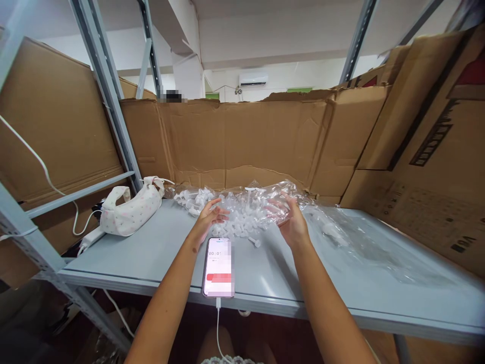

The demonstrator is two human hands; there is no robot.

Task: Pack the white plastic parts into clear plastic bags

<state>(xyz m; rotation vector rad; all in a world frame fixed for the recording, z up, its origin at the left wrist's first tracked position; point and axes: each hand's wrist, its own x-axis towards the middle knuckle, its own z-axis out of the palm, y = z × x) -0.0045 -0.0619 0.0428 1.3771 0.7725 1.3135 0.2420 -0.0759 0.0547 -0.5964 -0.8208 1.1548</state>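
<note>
Left hand: the left hand [209, 216] reaches forward over the surface, fingers spread and loose, clamped on nothing; its fingertips sit at the near edge of the heap of small white plastic parts [235, 212].
Right hand: the right hand [291, 222] is raised at the heap's 3 o'clock side, fingers apart and curled against the clear plastic bag [341, 227]; whether it truly pinches the film cannot be told.
Hands together: well apart, one on each side of the heap, palms turned inward toward it.
White parts: a loose pile in the middle of the surface, at 12 o'clock from the phone, partly lying on and under the crumpled bag; one stray part [254, 241] lies alone on the surface just at the pile's 6 o'clock.
Plastic bag: transparent, wrinkled, spreading from the heap toward 3 to 4 o'clock across the surface.
Phone: the phone [218, 267] lies flat, screen up, between the two forearms at the near edge, with a white cable [217, 323] hanging from its bottom end.
Surface: a grey surface [151, 253] carried by a metal rack frame [109, 96].
Pouch: a pale spotted fabric pouch [131, 210] rests at 9 o'clock from the heap, near the left edge, with a white power strip [91, 237] just beyond it.
Surroundings: cardboard sheets [250, 136] stand as walls at 12 o'clock and along both sides.
</note>
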